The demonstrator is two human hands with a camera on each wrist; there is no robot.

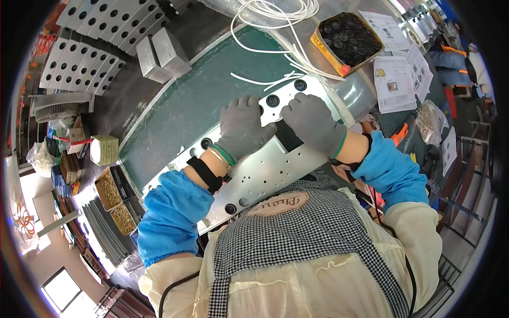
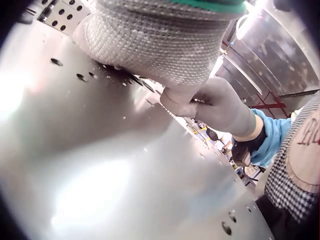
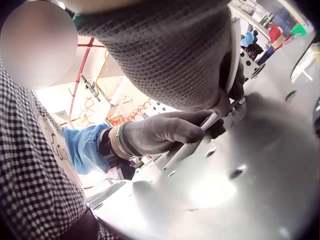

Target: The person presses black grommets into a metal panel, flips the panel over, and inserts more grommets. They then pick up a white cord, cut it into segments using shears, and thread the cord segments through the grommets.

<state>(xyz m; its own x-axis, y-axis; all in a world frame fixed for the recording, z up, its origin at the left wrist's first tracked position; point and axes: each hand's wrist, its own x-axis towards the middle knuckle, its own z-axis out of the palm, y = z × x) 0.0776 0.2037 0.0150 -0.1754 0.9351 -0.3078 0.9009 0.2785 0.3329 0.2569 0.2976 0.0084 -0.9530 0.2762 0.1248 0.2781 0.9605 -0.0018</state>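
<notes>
A long silver metal panel (image 1: 260, 177), bent along its length and pierced with round holes, lies at a slant before the person. Black rubber grommets (image 1: 272, 100) sit in several larger holes. The gloved left hand (image 1: 244, 127) grips the panel's upper edge, thumb pointing toward the other hand. Just to its right, the gloved right hand (image 1: 313, 123) is curled over the same edge beside a dark rectangular cutout (image 1: 288, 137). In the right wrist view, the left thumb (image 3: 182, 131) lies along a thin metal edge. Both hands' fingertips are partly hidden behind the panel.
Green table mat (image 1: 175, 114) lies under the panel. White tubing (image 1: 297, 40) is coiled beyond, with cut lengths near the hands. A yellow tin (image 1: 323, 47) of black grommets and printed sheets (image 1: 395, 85) are at right. Metal boxes (image 1: 164, 55) stand at the upper left.
</notes>
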